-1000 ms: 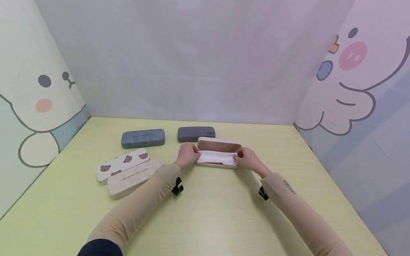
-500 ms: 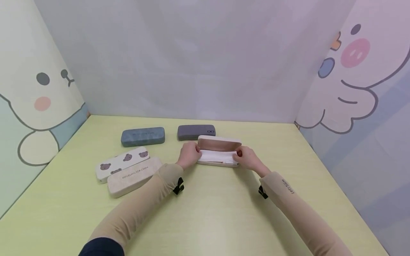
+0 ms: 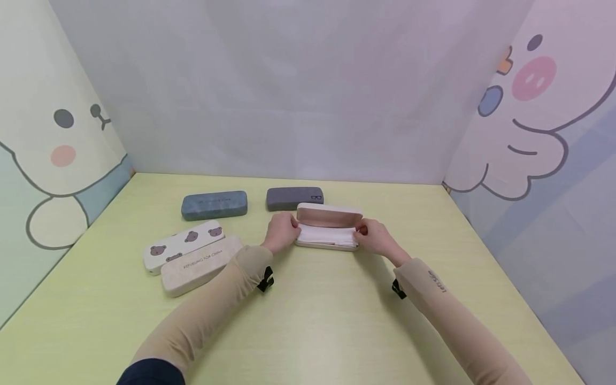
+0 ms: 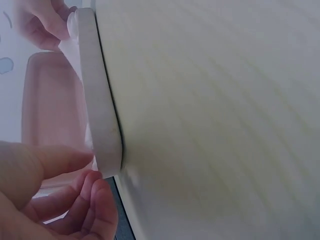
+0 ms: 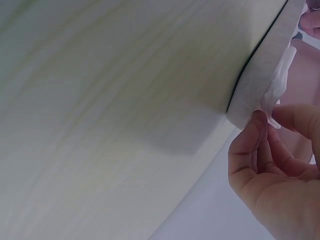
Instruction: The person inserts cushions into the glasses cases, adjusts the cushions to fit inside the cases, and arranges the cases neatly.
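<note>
An open glasses case (image 3: 327, 247) with a pinkish lining lies on the table, its lid (image 3: 329, 216) raised at the back. Folded white cloth (image 3: 324, 234) fills the lower half, with part of it standing above the rim in the right wrist view. At the case's left end, my left hand (image 3: 281, 232) pinches the cloth between thumb and fingertips. My right hand (image 3: 377, 238) pinches the opposite end, where a loose corner of the cloth shows between thumb and fingers. Both hands' fingertips are right at the case's rim.
Behind the open case is a dark grey glasses case (image 3: 294, 199), and a blue one (image 3: 214, 205) stands farther left. A bear-print case (image 3: 183, 246) and a beige lettered case (image 3: 202, 266) lie beside my left forearm. A pale curtain (image 3: 289, 107) closes off the back.
The cloth lies a little flatter and neater along the front of the case. My right hand has shifted slightly to the right; the left hand stays at its end.
</note>
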